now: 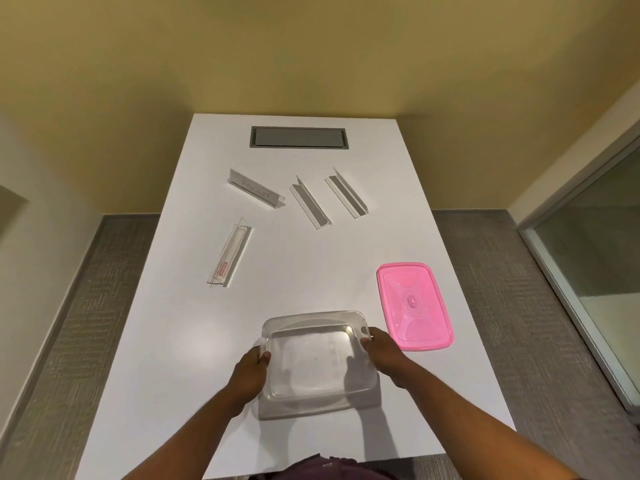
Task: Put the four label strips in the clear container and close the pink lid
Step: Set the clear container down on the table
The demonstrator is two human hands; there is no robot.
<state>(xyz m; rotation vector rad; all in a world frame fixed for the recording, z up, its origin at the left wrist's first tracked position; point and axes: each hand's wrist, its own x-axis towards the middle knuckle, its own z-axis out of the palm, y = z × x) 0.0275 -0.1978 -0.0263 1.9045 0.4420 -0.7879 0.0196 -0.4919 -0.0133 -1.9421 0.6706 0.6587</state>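
Both hands' grip holds the clear container [317, 355], long axis running near-to-far.

Bare white table [180, 341] lies open mid-surface; four clear plastic label strips [310, 201] clutter the far half; flat pink plastic lid [414, 306] blocks the right edge.

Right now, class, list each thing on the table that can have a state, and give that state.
Clear container: open, empty, held at both sides.
Pink lid: off, flat on the table beside the container.
Four label strips: all lying loose on the table, none in the container.
Left hand: gripping the container's left side.
Right hand: gripping its right side.
Table hatch: shut.
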